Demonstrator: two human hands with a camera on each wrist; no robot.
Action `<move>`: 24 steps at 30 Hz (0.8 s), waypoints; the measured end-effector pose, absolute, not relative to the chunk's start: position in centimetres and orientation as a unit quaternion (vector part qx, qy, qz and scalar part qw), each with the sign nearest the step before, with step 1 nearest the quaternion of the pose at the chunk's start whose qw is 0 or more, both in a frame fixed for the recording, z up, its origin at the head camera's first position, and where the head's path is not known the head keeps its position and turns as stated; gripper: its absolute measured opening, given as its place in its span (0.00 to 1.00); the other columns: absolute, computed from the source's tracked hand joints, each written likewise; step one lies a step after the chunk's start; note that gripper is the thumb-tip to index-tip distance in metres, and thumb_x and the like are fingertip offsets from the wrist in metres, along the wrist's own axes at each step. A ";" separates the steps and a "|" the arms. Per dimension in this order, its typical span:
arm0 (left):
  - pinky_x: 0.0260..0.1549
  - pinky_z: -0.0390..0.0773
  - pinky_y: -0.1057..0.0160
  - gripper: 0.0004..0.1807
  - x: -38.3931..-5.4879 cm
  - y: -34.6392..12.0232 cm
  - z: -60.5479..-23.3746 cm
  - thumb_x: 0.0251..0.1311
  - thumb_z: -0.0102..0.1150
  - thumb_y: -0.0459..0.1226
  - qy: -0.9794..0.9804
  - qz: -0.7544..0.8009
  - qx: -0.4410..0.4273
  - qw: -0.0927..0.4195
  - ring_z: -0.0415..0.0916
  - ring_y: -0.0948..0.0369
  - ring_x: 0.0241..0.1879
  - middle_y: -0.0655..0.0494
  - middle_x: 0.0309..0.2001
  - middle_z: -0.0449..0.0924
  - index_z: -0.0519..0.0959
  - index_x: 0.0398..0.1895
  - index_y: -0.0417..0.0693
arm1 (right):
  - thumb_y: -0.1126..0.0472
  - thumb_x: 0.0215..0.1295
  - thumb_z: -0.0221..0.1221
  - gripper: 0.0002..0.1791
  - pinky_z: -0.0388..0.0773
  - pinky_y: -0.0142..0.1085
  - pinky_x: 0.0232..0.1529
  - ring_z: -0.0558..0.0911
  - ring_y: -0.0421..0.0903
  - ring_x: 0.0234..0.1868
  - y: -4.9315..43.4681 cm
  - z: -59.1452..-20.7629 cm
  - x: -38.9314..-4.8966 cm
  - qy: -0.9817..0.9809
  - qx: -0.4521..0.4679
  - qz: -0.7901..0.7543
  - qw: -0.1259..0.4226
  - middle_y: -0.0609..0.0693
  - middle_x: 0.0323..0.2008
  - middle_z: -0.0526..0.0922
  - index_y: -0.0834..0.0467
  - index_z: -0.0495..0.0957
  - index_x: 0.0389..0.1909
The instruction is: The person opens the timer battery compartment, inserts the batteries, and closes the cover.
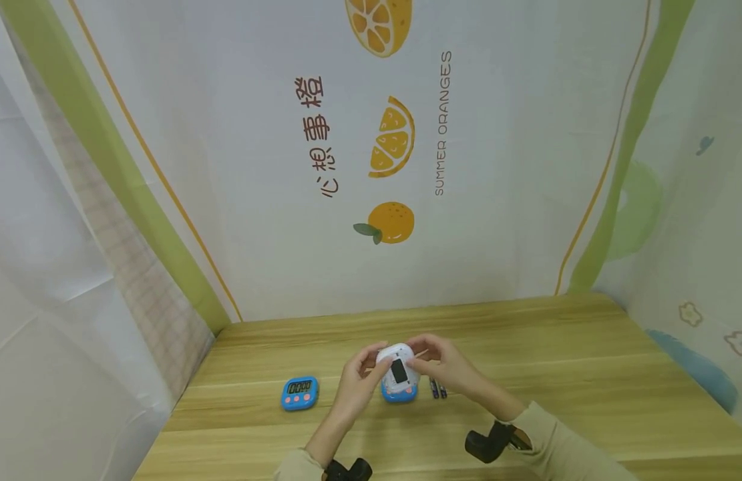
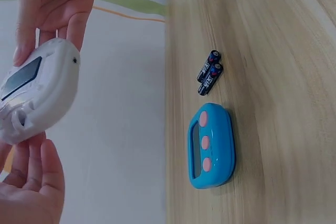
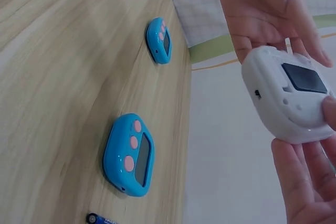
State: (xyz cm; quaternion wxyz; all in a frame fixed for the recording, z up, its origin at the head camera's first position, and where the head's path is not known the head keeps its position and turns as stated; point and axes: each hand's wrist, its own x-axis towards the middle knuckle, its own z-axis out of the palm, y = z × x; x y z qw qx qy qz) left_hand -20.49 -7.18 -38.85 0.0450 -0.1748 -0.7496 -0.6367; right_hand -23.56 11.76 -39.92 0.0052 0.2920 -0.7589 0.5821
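Both hands hold a white timer [image 1: 399, 351] above the table, its face with a dark rectangular patch turned toward the head camera. My left hand [image 1: 357, 382] grips its left side, thumb on that face and fingers round behind. On the opposite side, my right hand [image 1: 447, 366] pinches the edge, its thumb near the dark patch. A small dark slot shows in the casing's side in the right wrist view. Directly below the hands lies a blue timer [image 2: 218, 148] with pink buttons, partly covered in the head view. Two dark blue batteries [image 2: 209, 73] lie side by side to its right.
Farther left on the wooden table [image 1: 238, 374] lies a second blue timer [image 1: 300, 393], its display facing up. A white cloth [image 1: 497, 200] printed with oranges hangs behind the table, and more cloth hangs at both sides.
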 end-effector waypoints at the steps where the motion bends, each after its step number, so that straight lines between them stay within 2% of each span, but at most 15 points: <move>1: 0.38 0.74 0.68 0.19 -20.7 -7.3 -39.2 0.58 0.52 0.30 -0.743 -0.644 -0.178 0.050 0.72 0.58 0.39 0.42 0.41 0.73 0.67 0.53 0.31 | 0.65 0.58 0.57 0.17 0.79 0.35 0.33 0.78 0.49 0.37 11.8 -39.9 -23.5 -0.755 0.286 0.590 0.005 0.61 0.40 0.76 0.70 0.70 0.47; 4: 0.39 0.75 0.68 0.25 -21.3 -7.6 -40.1 0.56 0.54 0.30 -0.722 -0.661 -0.196 0.056 0.74 0.53 0.41 0.40 0.43 0.73 0.63 0.57 0.33 | 0.65 0.58 0.57 0.18 0.80 0.39 0.33 0.79 0.50 0.37 11.8 -39.7 -23.5 -0.746 0.266 0.611 0.003 0.62 0.40 0.76 0.70 0.69 0.47; 8: 0.35 0.78 0.65 0.28 -21.6 -7.8 -40.5 0.56 0.54 0.29 -0.710 -0.671 -0.208 0.039 0.77 0.52 0.37 0.38 0.42 0.73 0.60 0.61 0.35 | 0.65 0.58 0.57 0.21 0.80 0.39 0.33 0.79 0.52 0.37 11.7 -39.6 -23.4 -0.736 0.253 0.628 0.004 0.63 0.40 0.75 0.70 0.67 0.50; 14: 0.33 0.79 0.64 0.26 -21.6 -8.0 -40.7 0.57 0.54 0.31 -0.705 -0.672 -0.224 0.037 0.78 0.59 0.33 0.38 0.41 0.71 0.63 0.60 0.36 | 0.69 0.61 0.53 0.22 0.80 0.38 0.32 0.79 0.52 0.36 11.6 -39.6 -23.1 -0.728 0.307 0.613 0.022 0.68 0.41 0.74 0.72 0.64 0.55; 24: 0.31 0.80 0.64 0.23 -21.5 -8.2 -40.7 0.57 0.54 0.30 -0.697 -0.679 -0.229 0.035 0.79 0.61 0.31 0.37 0.39 0.70 0.66 0.57 0.36 | 0.69 0.57 0.57 0.22 0.80 0.34 0.32 0.78 0.50 0.35 11.7 -39.7 -23.2 -0.732 0.326 0.598 0.022 0.64 0.40 0.75 0.69 0.67 0.52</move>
